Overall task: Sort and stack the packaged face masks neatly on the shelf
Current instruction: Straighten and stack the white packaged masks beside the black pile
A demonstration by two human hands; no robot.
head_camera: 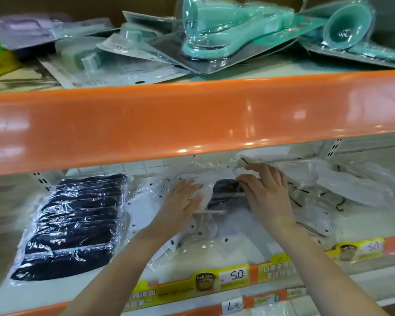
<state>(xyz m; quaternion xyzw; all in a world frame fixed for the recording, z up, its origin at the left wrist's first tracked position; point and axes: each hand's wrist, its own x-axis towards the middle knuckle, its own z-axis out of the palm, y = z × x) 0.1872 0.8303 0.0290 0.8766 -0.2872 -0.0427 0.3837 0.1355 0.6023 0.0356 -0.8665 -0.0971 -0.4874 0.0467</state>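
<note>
A neat stack of black face masks (75, 222) in clear wrap lies at the left of the lower shelf. Beside it spreads a loose pile of white packaged masks (146, 201). A single dark mask packet (226, 195) lies on that pile between my hands. My left hand (180, 204) rests flat, fingers straight, on the plastic just left of the dark packet. My right hand (267, 192) lies on the packet's right edge, fingers extended over the wrap; whether they pinch it is unclear. More white masks with black ear loops (342, 190) lie crumpled at the right.
The orange lip of the upper shelf (192, 119) hangs low over the work space. Teal blister-packed items (214, 35) are heaped above it. Yellow price tags (233, 275) line the lower shelf's front edge (394, 245).
</note>
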